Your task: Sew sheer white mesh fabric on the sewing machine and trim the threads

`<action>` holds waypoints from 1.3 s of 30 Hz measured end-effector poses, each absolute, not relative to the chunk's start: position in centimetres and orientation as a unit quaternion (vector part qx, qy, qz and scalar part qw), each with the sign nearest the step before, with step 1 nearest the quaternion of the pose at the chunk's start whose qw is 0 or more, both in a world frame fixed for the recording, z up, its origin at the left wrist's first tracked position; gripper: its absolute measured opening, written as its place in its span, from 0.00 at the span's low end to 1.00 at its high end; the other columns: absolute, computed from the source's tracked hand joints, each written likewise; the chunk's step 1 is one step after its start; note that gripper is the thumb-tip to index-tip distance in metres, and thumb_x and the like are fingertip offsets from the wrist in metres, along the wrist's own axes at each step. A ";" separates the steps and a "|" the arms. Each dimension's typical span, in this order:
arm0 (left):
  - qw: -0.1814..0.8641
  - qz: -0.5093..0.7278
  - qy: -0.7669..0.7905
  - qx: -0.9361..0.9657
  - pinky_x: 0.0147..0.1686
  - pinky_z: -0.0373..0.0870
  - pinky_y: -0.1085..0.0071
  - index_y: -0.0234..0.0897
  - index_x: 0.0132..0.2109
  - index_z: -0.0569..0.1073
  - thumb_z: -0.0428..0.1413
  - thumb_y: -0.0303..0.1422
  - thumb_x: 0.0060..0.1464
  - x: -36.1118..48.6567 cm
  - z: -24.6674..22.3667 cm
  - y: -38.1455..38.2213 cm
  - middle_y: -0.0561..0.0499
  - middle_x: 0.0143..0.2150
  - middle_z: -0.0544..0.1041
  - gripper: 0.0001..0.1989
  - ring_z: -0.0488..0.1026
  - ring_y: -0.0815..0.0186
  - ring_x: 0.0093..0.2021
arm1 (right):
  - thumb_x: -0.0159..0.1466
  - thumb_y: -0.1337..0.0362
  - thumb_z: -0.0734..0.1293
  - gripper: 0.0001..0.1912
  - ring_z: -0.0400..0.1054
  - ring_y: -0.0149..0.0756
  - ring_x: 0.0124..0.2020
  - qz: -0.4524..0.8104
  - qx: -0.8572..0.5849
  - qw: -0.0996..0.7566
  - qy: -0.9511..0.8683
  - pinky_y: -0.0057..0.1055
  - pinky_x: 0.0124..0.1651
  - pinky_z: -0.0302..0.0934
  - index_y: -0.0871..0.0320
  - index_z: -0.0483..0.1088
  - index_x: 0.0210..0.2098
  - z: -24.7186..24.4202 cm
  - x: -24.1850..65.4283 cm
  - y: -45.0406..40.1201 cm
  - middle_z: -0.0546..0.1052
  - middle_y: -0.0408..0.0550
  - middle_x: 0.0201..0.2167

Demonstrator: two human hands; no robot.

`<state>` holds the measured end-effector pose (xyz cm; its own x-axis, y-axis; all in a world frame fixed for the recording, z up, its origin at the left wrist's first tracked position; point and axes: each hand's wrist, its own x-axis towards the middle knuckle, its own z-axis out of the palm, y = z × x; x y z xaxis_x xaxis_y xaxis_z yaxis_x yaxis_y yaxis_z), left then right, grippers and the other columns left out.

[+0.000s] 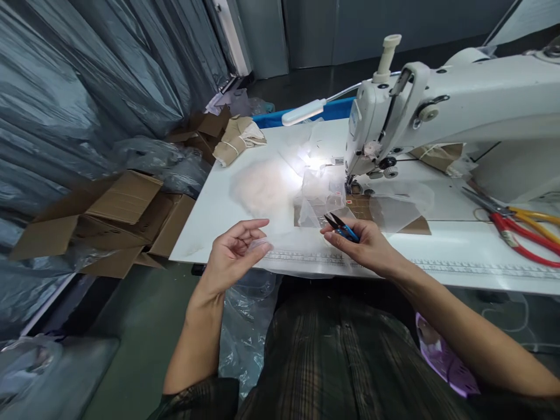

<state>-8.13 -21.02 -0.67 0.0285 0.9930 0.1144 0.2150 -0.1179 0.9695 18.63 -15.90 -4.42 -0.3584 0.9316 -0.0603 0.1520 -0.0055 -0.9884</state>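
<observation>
My right hand [370, 245] is closed around blue thread snips [347, 231], their dark blades parted and pointing up and left. My left hand [234, 251] hovers over the table's front edge, thumb and fingers curled round a small sheer whitish piece of fabric [259, 244]. Between and beyond the hands, sheer white fabric pieces [312, 213] lie partly over a brown patterned sheet [363, 205] beside the needle of the white sewing machine [356, 131]. A pale, fluffy-looking heap [262, 186], blurred by glare, rests left of them.
A ruler strip [301, 256] runs along the front edge of the white table [196, 233]. Red-handled scissors [510, 233] and a yellow-handled pair [534, 216] lie at right. A brown wrapped bundle [231, 149] sits at the back left corner. Cardboard boxes [118, 216] stand left.
</observation>
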 end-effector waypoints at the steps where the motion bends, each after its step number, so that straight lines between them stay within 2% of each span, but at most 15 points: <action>1: 0.414 0.482 0.514 0.576 0.29 0.71 0.78 0.35 0.52 0.77 0.67 0.33 0.51 -8.8 -0.4 -21.3 0.52 0.32 0.76 0.21 0.74 0.71 0.30 | 0.60 0.49 0.71 0.18 0.54 0.28 0.23 0.550 -0.446 0.351 -0.612 0.28 0.26 0.50 0.59 0.77 0.34 -4.5 18.5 -15.8 0.64 0.40 0.21; 3: 0.425 0.497 0.503 0.566 0.28 0.71 0.77 0.36 0.53 0.76 0.67 0.33 0.51 -9.6 0.0 -21.8 0.52 0.31 0.76 0.22 0.75 0.71 0.28 | 0.60 0.48 0.71 0.18 0.53 0.29 0.23 0.550 -0.449 0.350 -0.611 0.28 0.25 0.49 0.59 0.78 0.34 -4.4 18.2 -15.6 0.63 0.41 0.21; 7: 0.437 0.508 0.473 0.572 0.25 0.74 0.75 0.35 0.53 0.76 0.67 0.35 0.51 -8.8 0.2 -23.0 0.51 0.33 0.77 0.22 0.75 0.70 0.25 | 0.58 0.48 0.73 0.21 0.47 0.27 0.20 0.588 -0.409 0.339 -0.610 0.27 0.23 0.44 0.58 0.78 0.42 -3.3 17.4 -16.2 0.57 0.36 0.18; 10: 0.311 0.547 0.498 0.596 0.32 0.78 0.72 0.38 0.51 0.76 0.64 0.32 0.55 -6.2 -0.1 -23.9 0.50 0.37 0.80 0.16 0.79 0.67 0.32 | 0.58 0.47 0.73 0.19 0.45 0.25 0.19 0.619 -0.377 0.367 -0.584 0.27 0.23 0.43 0.57 0.75 0.35 -2.7 17.4 -17.9 0.55 0.35 0.18; 13: 0.122 0.521 0.511 0.673 0.40 0.79 0.66 0.43 0.52 0.74 0.61 0.24 0.57 -2.9 -0.7 -24.4 0.52 0.40 0.82 0.17 0.79 0.64 0.38 | 0.61 0.44 0.70 0.24 0.46 0.25 0.19 0.630 -0.394 0.409 -0.529 0.28 0.23 0.43 0.58 0.68 0.24 -3.1 18.3 -19.8 0.57 0.37 0.18; 16: 0.033 0.424 0.424 0.799 0.39 0.78 0.63 0.42 0.56 0.72 0.57 0.20 0.57 0.6 -2.1 -24.3 0.50 0.42 0.83 0.21 0.78 0.62 0.38 | 0.62 0.42 0.68 0.24 0.51 0.26 0.18 0.654 -0.420 0.402 -0.483 0.28 0.22 0.45 0.59 0.72 0.29 -4.3 19.5 -21.1 0.62 0.38 0.17; 18: 0.030 0.359 0.370 0.856 0.39 0.77 0.60 0.36 0.56 0.70 0.56 0.20 0.58 2.7 -3.1 -24.0 0.44 0.43 0.83 0.19 0.78 0.58 0.39 | 0.60 0.43 0.70 0.23 0.53 0.26 0.17 0.661 -0.453 0.401 -0.444 0.27 0.22 0.47 0.60 0.74 0.31 -5.1 20.4 -21.6 0.63 0.37 0.15; 20: 0.061 0.304 0.337 0.889 0.41 0.76 0.55 0.30 0.56 0.70 0.57 0.25 0.59 4.1 -3.9 -23.8 0.38 0.46 0.81 0.18 0.78 0.53 0.43 | 0.59 0.46 0.73 0.21 0.54 0.24 0.16 0.659 -0.482 0.417 -0.398 0.26 0.22 0.48 0.60 0.74 0.30 -5.9 21.2 -21.9 0.63 0.36 0.14; 22: 0.123 0.267 0.287 0.912 0.44 0.76 0.52 0.31 0.56 0.72 0.60 0.33 0.58 4.5 -4.2 -23.5 0.36 0.52 0.79 0.20 0.77 0.50 0.47 | 0.56 0.48 0.75 0.20 0.53 0.23 0.15 0.669 -0.492 0.426 -0.359 0.24 0.20 0.47 0.61 0.76 0.31 -6.5 22.1 -22.2 0.65 0.36 0.14; 24: 0.195 0.281 0.228 0.912 0.44 0.76 0.56 0.36 0.53 0.74 0.62 0.37 0.56 3.9 -4.1 -22.8 0.39 0.54 0.78 0.18 0.77 0.54 0.47 | 0.53 0.50 0.77 0.20 0.52 0.22 0.13 0.685 -0.494 0.416 -0.338 0.23 0.18 0.45 0.61 0.77 0.33 -6.9 23.0 -22.5 0.67 0.36 0.14; 27: 0.222 0.361 0.255 0.869 0.46 0.75 0.60 0.42 0.49 0.76 0.64 0.35 0.55 2.3 -3.8 -21.1 0.44 0.52 0.79 0.15 0.77 0.58 0.47 | 0.53 0.52 0.76 0.18 0.50 0.20 0.11 0.702 -0.477 0.405 -0.341 0.23 0.15 0.42 0.62 0.76 0.31 -7.0 24.0 -23.1 0.74 0.41 0.18; 30: 0.225 0.357 0.326 0.846 0.55 0.69 0.52 0.41 0.55 0.74 0.67 0.41 0.51 1.6 -3.7 -19.3 0.42 0.56 0.76 0.25 0.73 0.52 0.55 | 0.56 0.53 0.74 0.16 0.50 0.19 0.10 0.713 -0.440 0.404 -0.368 0.22 0.13 0.42 0.62 0.75 0.30 -6.7 24.1 -23.5 0.80 0.46 0.23; 32: 0.293 0.329 0.313 0.841 0.56 0.69 0.51 0.39 0.55 0.74 0.67 0.45 0.50 1.8 -3.9 -18.7 0.40 0.55 0.77 0.28 0.73 0.51 0.56 | 0.57 0.54 0.74 0.15 0.50 0.19 0.10 0.716 -0.422 0.402 -0.383 0.22 0.12 0.42 0.61 0.75 0.30 -6.4 24.0 -23.7 0.80 0.45 0.22; 37: 0.490 0.317 0.292 0.758 0.44 0.75 0.64 0.37 0.42 0.77 0.63 0.35 0.56 3.0 -4.6 -20.3 0.44 0.44 0.80 0.09 0.78 0.60 0.45 | 0.58 0.57 0.74 0.12 0.52 0.20 0.10 0.732 -0.385 0.393 -0.403 0.20 0.12 0.44 0.60 0.73 0.31 -6.1 23.6 -24.2 0.80 0.43 0.23; 39: 0.534 0.320 0.303 0.722 0.40 0.75 0.68 0.36 0.36 0.76 0.62 0.33 0.57 3.1 -5.1 -21.6 0.46 0.40 0.80 0.05 0.78 0.63 0.41 | 0.59 0.58 0.73 0.12 0.53 0.19 0.10 0.740 -0.368 0.389 -0.407 0.20 0.12 0.45 0.60 0.73 0.29 -6.3 23.6 -24.7 0.80 0.43 0.23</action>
<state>3.11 -21.57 -5.11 0.6115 0.7791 0.1385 0.0957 -0.2466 0.9644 23.64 -24.70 -6.29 -0.4277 0.8747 -0.2279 -0.2758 -0.3664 -0.8887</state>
